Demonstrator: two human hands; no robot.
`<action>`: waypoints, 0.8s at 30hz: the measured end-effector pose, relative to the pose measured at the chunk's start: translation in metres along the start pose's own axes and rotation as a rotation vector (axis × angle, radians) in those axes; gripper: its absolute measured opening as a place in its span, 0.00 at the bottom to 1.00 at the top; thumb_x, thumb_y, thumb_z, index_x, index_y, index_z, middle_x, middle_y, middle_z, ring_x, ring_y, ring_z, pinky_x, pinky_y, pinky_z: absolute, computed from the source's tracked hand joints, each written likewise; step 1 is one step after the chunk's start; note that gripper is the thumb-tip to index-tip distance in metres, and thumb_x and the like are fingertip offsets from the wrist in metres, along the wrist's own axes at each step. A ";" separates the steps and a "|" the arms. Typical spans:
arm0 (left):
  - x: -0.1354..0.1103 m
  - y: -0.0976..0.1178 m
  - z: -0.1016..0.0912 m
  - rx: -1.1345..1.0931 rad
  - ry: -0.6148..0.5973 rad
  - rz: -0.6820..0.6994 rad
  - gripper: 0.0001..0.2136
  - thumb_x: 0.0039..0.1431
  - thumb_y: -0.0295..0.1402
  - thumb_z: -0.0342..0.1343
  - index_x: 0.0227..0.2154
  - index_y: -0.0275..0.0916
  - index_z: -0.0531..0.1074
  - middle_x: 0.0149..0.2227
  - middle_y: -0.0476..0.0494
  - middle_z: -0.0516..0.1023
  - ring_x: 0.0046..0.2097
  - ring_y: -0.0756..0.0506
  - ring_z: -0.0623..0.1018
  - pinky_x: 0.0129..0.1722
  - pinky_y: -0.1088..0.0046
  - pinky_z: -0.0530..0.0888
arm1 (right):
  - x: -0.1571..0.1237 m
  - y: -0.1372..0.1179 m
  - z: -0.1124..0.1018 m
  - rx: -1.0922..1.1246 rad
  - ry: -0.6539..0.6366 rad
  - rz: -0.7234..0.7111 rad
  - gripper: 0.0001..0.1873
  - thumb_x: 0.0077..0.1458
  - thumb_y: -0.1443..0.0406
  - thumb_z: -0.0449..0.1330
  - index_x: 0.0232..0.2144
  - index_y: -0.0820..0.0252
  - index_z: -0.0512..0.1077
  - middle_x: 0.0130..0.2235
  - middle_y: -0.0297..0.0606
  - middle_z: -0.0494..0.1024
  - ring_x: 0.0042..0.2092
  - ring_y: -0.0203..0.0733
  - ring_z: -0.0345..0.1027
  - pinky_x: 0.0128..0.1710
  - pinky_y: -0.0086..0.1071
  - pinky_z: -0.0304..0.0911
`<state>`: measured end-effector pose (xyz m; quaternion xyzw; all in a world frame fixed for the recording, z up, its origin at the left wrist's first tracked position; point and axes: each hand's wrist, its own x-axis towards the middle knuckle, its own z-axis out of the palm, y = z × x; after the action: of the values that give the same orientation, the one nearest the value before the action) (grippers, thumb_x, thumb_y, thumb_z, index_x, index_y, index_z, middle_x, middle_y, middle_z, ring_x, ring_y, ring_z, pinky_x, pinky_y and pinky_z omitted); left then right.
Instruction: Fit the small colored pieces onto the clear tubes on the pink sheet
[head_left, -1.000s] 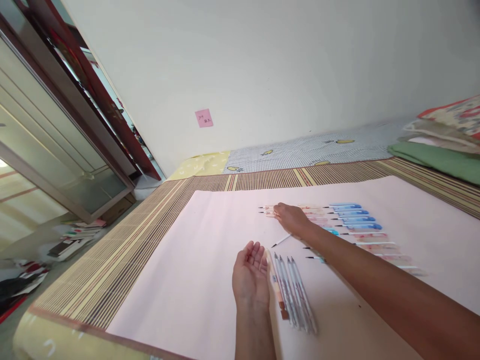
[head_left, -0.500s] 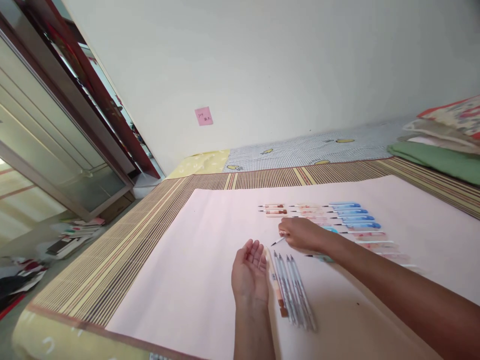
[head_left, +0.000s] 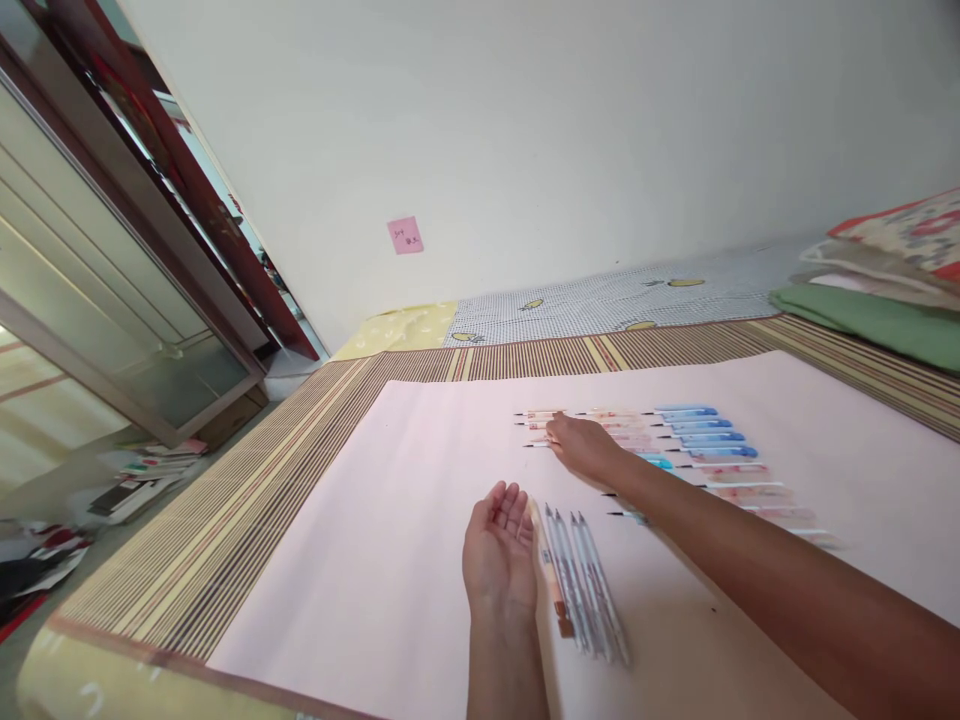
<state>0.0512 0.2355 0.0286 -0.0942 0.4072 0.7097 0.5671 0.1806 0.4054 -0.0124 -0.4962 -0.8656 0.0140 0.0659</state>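
Note:
My right hand (head_left: 586,446) is closed in a pinch on a slim pen (head_left: 537,445), whose dark tip points left. The hand lies over the left column of pens and hides part of it. Below, my left hand (head_left: 501,550) rests palm up with its fingers loosely curled, holding nothing. Right beside it lies a bunch of several pale grey pens (head_left: 589,590) with tips pointing away, and an orange-brown pen (head_left: 558,600) along their left side. Blue pens (head_left: 709,437) and pinkish pens (head_left: 750,493) lie in rows farther right, partly behind my right forearm.
A large pale pink sheet (head_left: 360,530) lies under the pens on a striped mat (head_left: 225,500). Folded green cloth (head_left: 862,318) and pillows are stacked at the back right. A wall (head_left: 540,130) with a pink note (head_left: 406,235) rises behind.
My right hand has moved away from me and slightly left, carrying the pen from near my left fingertips to the left column. My left hand has stayed in place.

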 end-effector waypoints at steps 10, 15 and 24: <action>0.002 0.000 -0.002 0.007 -0.003 0.007 0.06 0.60 0.26 0.56 0.38 0.30 0.75 0.42 0.35 0.78 0.38 0.48 0.81 0.30 0.79 0.76 | 0.010 -0.011 -0.002 0.007 0.026 -0.006 0.11 0.63 0.67 0.52 0.41 0.63 0.74 0.46 0.48 0.80 0.45 0.47 0.74 0.40 0.33 0.60; 0.002 0.000 -0.002 0.006 -0.001 -0.001 0.07 0.61 0.27 0.55 0.38 0.30 0.75 0.42 0.34 0.79 0.37 0.48 0.81 0.29 0.78 0.76 | 0.012 -0.012 0.000 0.021 0.056 0.007 0.12 0.63 0.67 0.52 0.45 0.61 0.73 0.47 0.45 0.79 0.43 0.45 0.74 0.37 0.32 0.58; 0.000 0.000 -0.002 0.006 -0.008 -0.007 0.07 0.61 0.26 0.55 0.38 0.30 0.75 0.41 0.35 0.79 0.37 0.48 0.81 0.29 0.78 0.76 | 0.005 0.018 -0.007 0.065 0.124 0.073 0.09 0.63 0.66 0.52 0.38 0.59 0.73 0.43 0.41 0.78 0.40 0.41 0.71 0.34 0.31 0.54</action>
<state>0.0506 0.2343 0.0273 -0.0913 0.4065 0.7069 0.5716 0.1940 0.4182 -0.0063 -0.5250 -0.8403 0.0140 0.1348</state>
